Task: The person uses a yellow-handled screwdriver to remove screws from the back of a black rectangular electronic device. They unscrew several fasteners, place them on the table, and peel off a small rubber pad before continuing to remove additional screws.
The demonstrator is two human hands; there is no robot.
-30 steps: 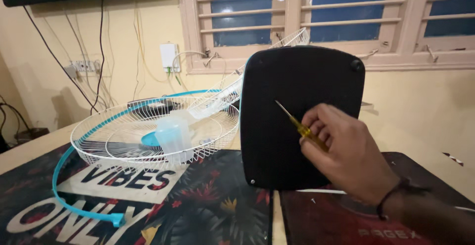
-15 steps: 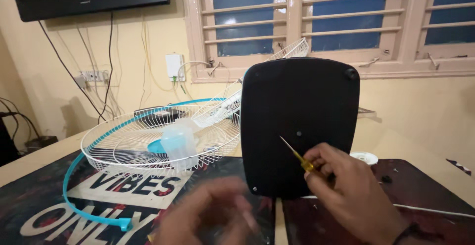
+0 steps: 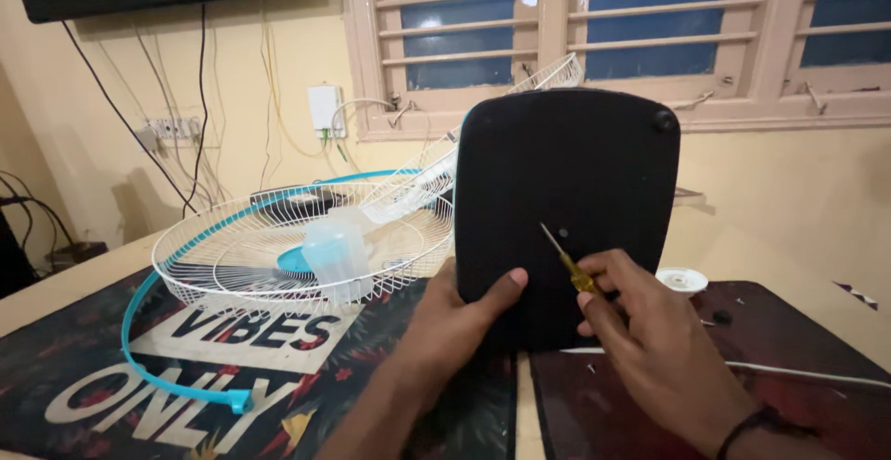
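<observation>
A black rounded-square fan base [image 3: 566, 181] stands on edge in the middle of the table, its flat underside facing me. My left hand [image 3: 459, 316] grips its lower left edge, thumb across the face. My right hand [image 3: 640, 330] holds a small yellow-handled screwdriver [image 3: 568, 260], whose metal tip points up-left at the base's face near a small hole. To the left lies a white wire fan guard [image 3: 278, 256] with a pale translucent blade hub on it.
A blue plastic rim ring [image 3: 153, 349] curls around the guard over a dark printed mat. A second wire guard [image 3: 445, 158] leans behind the base. A small white cap [image 3: 682, 281] and a white cable [image 3: 798, 372] lie at right on a dark red mat.
My left hand has come up from below and taken hold of the base's lower left edge. My right hand with the screwdriver has dropped lower on the base's face. The view shifted slightly.
</observation>
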